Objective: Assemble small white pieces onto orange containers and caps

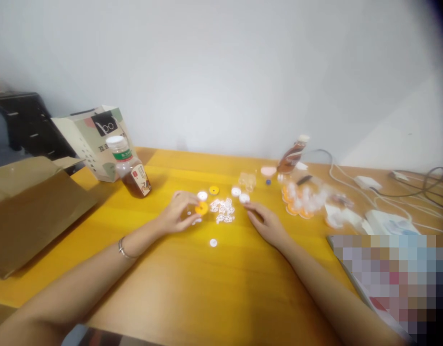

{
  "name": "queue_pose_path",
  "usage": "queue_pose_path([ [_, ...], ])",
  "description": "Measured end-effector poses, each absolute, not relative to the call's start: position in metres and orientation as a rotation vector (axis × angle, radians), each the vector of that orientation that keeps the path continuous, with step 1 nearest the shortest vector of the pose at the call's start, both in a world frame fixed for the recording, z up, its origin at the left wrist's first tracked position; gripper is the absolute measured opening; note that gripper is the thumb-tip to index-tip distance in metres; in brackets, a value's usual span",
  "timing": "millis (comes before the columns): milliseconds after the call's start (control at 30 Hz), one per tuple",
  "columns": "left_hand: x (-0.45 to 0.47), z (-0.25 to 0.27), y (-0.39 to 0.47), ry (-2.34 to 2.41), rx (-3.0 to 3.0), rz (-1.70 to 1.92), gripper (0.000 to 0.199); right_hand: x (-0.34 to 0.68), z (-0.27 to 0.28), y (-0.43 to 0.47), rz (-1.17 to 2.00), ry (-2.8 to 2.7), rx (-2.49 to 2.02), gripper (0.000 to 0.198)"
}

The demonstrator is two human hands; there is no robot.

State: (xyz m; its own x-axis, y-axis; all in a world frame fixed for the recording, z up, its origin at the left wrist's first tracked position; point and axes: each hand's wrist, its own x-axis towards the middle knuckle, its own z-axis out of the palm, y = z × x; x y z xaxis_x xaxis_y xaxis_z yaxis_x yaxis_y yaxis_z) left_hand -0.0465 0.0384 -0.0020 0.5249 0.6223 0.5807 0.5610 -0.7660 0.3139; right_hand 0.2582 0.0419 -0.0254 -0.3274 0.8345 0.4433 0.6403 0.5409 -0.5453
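My left hand (pixel 177 213) pinches a yellow disc (pixel 202 208) with a hole in its middle between thumb and fingertips. Just behind it are a white disc (pixel 202 195) and a second yellow disc (pixel 214 190). My right hand (pixel 266 223) rests low over the table, thumb and forefinger apart, fingertips at the near edge of a white wheel-like disc (pixel 244 198). Another white disc (pixel 236 191) lies beside that one. Between my hands is a pile of small white cut-out pieces (pixel 223 209). A small white round piece (pixel 213 243) lies nearer to me.
A cardboard box (pixel 37 216), a paper bag (pixel 95 139) and a drink bottle (pixel 129 168) stand left. On the right are a tilted bottle (pixel 292 154), a blurred cluster of orange-and-white pieces (pixel 302 199), cables (pixel 337 168) and a white box (pixel 390 223). A wall rises behind the table (pixel 192 288).
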Motion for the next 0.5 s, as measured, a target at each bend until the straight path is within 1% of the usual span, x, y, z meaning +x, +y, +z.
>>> queue_pose_path([
  [67,-0.037,0.005,0.022,0.678,2.802,0.859,0.025,0.258,-0.025,0.042,0.353,-2.076,-1.183,0.024],
  [133,-0.029,0.010,0.012,0.537,2.833,0.753,0.028,0.259,-0.024,0.042,0.350,-2.076,-1.179,0.024],
  [400,-0.021,0.007,0.011,0.584,2.820,0.530,0.031,0.259,-0.026,0.043,0.353,-2.072,-1.182,0.024],
  [500,-0.023,0.007,0.012,0.619,2.788,0.519,0.035,0.259,-0.026,0.043,0.357,-2.072,-1.188,0.024],
])
